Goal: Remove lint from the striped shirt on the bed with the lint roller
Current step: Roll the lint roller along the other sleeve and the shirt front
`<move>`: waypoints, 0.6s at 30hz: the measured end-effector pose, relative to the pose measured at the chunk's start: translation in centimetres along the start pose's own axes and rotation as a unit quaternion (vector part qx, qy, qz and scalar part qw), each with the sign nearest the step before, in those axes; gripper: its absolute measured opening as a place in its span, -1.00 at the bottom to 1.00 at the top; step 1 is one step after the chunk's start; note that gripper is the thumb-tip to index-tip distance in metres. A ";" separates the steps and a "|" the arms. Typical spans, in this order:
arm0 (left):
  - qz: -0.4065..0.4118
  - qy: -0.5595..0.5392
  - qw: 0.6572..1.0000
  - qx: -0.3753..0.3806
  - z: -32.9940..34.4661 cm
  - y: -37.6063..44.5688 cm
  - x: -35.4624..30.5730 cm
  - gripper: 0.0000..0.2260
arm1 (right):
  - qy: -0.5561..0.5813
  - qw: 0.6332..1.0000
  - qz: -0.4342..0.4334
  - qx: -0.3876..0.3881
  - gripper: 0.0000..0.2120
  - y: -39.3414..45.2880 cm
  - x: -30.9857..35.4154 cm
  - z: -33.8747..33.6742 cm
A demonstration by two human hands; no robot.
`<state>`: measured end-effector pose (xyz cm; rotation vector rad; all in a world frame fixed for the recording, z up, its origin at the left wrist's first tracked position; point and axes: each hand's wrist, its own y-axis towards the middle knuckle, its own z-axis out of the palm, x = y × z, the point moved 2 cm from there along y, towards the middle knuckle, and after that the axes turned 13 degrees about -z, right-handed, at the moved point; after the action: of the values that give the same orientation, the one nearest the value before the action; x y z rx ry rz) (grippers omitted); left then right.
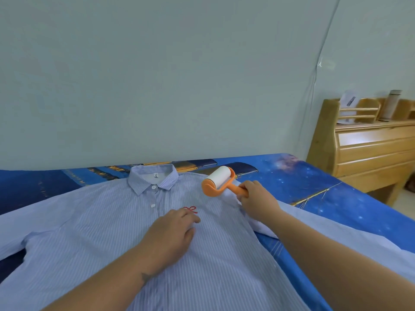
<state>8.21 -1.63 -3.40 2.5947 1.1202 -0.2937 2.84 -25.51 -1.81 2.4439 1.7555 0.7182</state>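
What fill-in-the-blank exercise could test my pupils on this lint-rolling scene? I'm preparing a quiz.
1. The right hand grips the white lint roller's ____ plastic handle.
2. The left hand rests flat on the blue-and-white striped ____.
3. The small embroidered bow is ____.

Missing words: orange; shirt; red

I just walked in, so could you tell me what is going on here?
A person is cleaning a striped shirt spread on the bed. The right hand grips the orange lint roller near the shirt's shoulder, while the left hand presses flat on the chest beside a small red bow.
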 end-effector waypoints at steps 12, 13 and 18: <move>-0.028 -0.010 0.999 0.015 4.7 4.9 -0.3 -0.60 | -0.036 0.996 0.085 -0.005 -0.76 7.7 -6.4 1.0; -0.029 -0.013 0.999 0.015 4.9 5.0 -0.1 -0.60 | -0.042 0.995 0.095 -0.006 -0.74 8.2 -6.8 1.4; -0.033 -0.015 0.999 0.023 5.3 5.3 0.2 -0.58 | -0.058 0.990 0.129 -0.004 -0.71 9.7 -7.4 3.0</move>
<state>11.90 -6.81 -7.36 2.5870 1.2046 -0.3771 10.78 -34.96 -4.08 2.6762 1.4097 0.5835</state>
